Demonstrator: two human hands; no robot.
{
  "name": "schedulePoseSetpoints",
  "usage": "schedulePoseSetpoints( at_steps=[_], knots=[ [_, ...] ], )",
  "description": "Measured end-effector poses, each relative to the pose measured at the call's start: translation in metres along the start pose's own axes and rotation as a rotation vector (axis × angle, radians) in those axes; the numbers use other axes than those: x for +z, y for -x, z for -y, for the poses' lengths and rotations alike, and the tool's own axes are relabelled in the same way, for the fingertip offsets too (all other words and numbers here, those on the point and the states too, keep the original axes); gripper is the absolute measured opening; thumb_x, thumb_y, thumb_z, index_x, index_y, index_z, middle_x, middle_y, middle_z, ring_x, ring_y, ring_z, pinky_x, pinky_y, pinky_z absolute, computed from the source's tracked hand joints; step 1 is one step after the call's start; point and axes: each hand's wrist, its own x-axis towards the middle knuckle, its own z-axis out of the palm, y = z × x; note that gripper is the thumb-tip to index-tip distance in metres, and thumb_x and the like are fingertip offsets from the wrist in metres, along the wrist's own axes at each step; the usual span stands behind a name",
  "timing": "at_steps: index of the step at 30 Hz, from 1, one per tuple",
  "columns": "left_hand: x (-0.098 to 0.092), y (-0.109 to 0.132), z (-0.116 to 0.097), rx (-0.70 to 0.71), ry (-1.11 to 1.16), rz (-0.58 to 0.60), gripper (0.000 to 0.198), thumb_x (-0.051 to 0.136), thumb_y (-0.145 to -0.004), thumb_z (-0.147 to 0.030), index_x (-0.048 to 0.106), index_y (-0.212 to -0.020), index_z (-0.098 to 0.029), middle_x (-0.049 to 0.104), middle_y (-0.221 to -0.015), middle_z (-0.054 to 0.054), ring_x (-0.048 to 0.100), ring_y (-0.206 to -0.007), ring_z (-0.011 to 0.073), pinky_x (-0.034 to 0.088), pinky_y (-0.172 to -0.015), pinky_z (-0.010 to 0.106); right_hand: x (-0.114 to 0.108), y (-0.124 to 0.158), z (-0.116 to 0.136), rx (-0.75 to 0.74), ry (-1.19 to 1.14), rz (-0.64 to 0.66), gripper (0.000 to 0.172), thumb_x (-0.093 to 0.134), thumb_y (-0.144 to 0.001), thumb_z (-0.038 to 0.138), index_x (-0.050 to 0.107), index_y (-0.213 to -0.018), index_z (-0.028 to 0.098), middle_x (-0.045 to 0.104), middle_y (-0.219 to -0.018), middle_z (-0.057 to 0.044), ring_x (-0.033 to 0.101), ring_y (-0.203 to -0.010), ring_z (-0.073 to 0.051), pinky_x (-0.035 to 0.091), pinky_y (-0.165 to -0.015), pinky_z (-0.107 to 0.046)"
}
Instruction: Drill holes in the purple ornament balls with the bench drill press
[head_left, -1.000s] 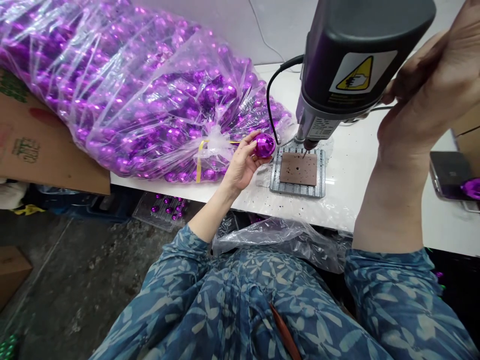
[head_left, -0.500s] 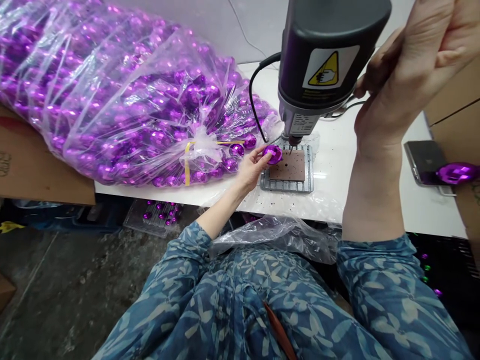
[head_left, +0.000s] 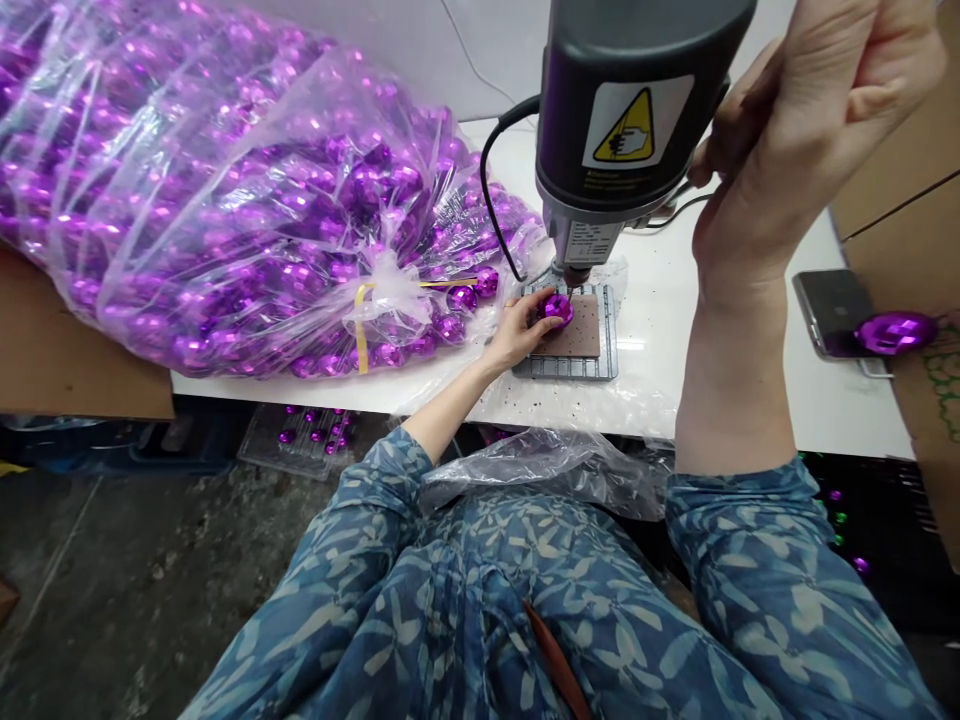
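My left hand [head_left: 519, 330] pinches a shiny purple faceted ball [head_left: 557, 310] between thumb and fingers. A small dark hole shows on the ball's upper side. It is over the brown block [head_left: 581, 335] on the slotted metal base [head_left: 606, 365] of a bench drill press [head_left: 645, 90], close to the drill bit. Raised at the right of the drill's black housing, my right hand [head_left: 810, 130] has its fingers curled round the machine's feed handle, which is mostly hidden behind them.
A big clear plastic bag [head_left: 247, 200] full of purple balls fills the left of the white table [head_left: 652, 350]. A phone [head_left: 821, 310] and another purple ornament [head_left: 896, 332] lie at right. Plastic sheeting [head_left: 555, 465] drapes over the front edge. Cardboard boxes [head_left: 75, 345] flank the table.
My left hand has moved the purple ball rightward onto the block, next to the bit, and a hole in it now faces up. My right hand stays at the handle. The view has shifted slightly.
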Motion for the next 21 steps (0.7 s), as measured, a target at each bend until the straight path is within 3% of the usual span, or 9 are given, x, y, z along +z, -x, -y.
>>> schedulePoseSetpoints(
  at_steps=[3,8,15,21],
  knots=[
    [-0.001,-0.001,-0.003,0.01,-0.078,0.066,0.056,0.091,-0.094,-0.046,0.075,-0.145,-0.027,0.081,-0.131,0.014,0.072,-0.127,0.0355,0.059,-0.117,0.061,-0.001,0.0,-0.002,-0.015,0.007,-0.012,0.082,0.048,-0.072,0.093,0.014,-0.074,0.019,0.009,-0.063,0.004,0.038,-0.044,0.003,0.024,-0.044,-0.013],
    [0.007,0.0,-0.012,0.073,-0.108,0.075,0.068,0.098,-0.088,-0.041,0.07,-0.148,-0.025,0.076,-0.132,0.015,0.071,-0.129,0.037,0.058,-0.118,0.062,-0.003,0.001,-0.002,-0.043,0.036,0.04,0.074,0.048,-0.08,0.09,0.026,-0.072,0.02,0.019,-0.055,0.007,0.038,-0.044,0.002,0.025,-0.045,-0.015],
    [0.025,0.005,-0.005,0.025,0.124,0.085,0.058,0.094,-0.093,-0.039,0.07,-0.144,-0.027,0.073,-0.144,0.014,0.068,-0.143,0.0347,0.054,-0.127,0.063,-0.002,0.0,0.0,-0.017,-0.026,0.029,0.076,0.05,-0.072,0.089,0.019,-0.072,0.02,0.016,-0.054,0.008,0.037,-0.042,0.002,0.022,-0.043,-0.015],
    [0.025,0.006,0.002,0.006,0.177,0.107,0.065,0.095,-0.091,-0.042,0.068,-0.148,-0.025,0.072,-0.151,0.015,0.061,-0.156,0.0386,0.045,-0.136,0.067,-0.003,0.002,-0.004,-0.027,-0.154,0.002,0.072,0.061,-0.071,0.087,0.036,-0.073,0.019,0.02,-0.053,0.009,0.034,-0.042,0.001,0.021,-0.043,-0.016]
  ],
)
